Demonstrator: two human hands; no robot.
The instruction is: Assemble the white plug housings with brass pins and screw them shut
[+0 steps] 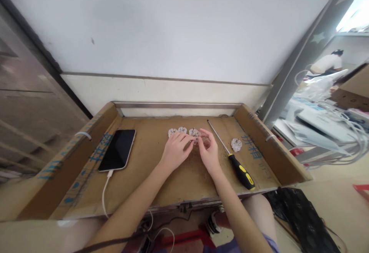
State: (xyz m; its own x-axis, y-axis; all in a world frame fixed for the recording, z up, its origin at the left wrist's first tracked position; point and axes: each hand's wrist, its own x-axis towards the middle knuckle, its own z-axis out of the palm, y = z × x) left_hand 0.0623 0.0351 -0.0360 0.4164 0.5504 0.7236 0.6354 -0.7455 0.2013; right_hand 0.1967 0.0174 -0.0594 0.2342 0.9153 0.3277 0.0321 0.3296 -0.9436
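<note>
Both hands meet over the middle of the cardboard tray. My left hand (pixel 177 147) has its thumb and forefinger pinched at a clear plastic plug piece (pixel 193 131) with metal pins. My right hand (pixel 209 149) grips the same piece from the other side, thumb and fingers curled round it. The fingers hide part of it. Just left of it sit two similar clear plug pieces (pixel 182 129), partly behind my left hand. A further clear plug piece (pixel 236 144) lies at the right. Between it and my right hand is a screwdriver (pixel 240 171) with a black and yellow handle.
The cardboard tray (pixel 144 161) has raised side walls and a white panel behind it. A phone (pixel 118 150) with a white cable (pixel 104 193) lies at the left. Beyond a metal post (pixel 300 61), a person (pixel 328 63) bends near cluttered goods and cables.
</note>
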